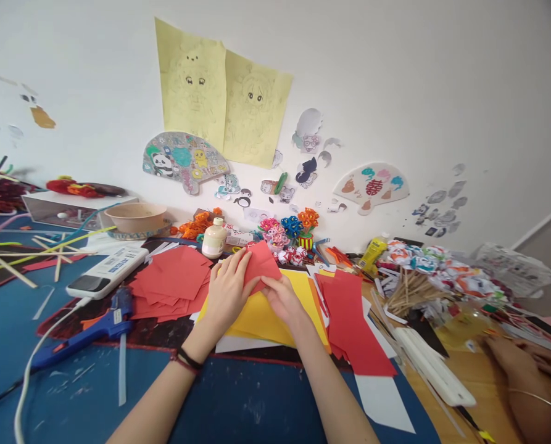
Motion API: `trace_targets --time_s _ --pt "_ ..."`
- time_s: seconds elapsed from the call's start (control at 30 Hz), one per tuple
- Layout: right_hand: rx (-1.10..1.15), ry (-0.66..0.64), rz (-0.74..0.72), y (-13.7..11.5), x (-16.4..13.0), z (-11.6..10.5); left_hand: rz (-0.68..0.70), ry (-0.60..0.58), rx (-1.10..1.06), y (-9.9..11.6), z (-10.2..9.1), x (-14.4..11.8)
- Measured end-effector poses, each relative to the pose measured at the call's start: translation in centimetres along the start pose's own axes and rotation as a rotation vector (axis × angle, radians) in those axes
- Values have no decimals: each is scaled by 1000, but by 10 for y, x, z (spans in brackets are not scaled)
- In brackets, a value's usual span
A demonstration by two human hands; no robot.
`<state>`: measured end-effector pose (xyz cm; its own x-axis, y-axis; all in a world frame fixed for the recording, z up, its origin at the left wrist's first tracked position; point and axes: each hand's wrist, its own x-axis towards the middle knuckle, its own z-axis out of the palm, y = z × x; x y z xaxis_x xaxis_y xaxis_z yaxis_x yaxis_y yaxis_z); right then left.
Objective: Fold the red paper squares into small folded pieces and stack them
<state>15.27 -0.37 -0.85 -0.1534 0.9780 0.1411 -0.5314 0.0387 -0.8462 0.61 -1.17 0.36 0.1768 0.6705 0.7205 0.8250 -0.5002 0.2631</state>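
Note:
Between my two hands is a piece of red paper (262, 264), raised over a stack of yellow paper (261, 317). My left hand (229, 287), with dark bands at the wrist, lies across the red sheet's left side, thumb against its lower part. My right hand (282, 297) pinches the sheet's lower right edge between thumb and fingers. Left of the yellow stack spreads a pile of cut red paper pieces (171, 280). Longer red paper strips (352, 320) lie to the right. Whether the held sheet is folded, I cannot tell.
A blue glue gun (90, 336) and a white power strip (108, 271) with a cable lie left. Behind the paper stand a cream bottle (214, 239) and small craft flowers (294, 231). Wrapped sticks (418, 290) stand right. Another person's hand (511, 357) rests at far right.

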Motion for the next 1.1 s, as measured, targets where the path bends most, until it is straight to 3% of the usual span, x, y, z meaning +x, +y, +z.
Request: trace_targets --time_s 0.17,0.27,0.47,0.6,0.87,1.1 --pt "-9 -17 0 -5 -2 0 36 -74 -127 -1 1 2" --pt "-101 -33 -27 -6 -3 1 -27 -101 -170 -3 3 2" --pt "-392 244 -220 -2 3 -7 -139 -241 -312 -14 6 5" --pt "-506 156 -231 -4 2 -12 -118 -370 -496 -15 4 6" --pt "-667 87 -184 -2 -1 -13 -155 -358 -514 -10 5 4" --pt "-630 271 -231 -8 -2 -23 -175 -440 -634 -5 0 6"
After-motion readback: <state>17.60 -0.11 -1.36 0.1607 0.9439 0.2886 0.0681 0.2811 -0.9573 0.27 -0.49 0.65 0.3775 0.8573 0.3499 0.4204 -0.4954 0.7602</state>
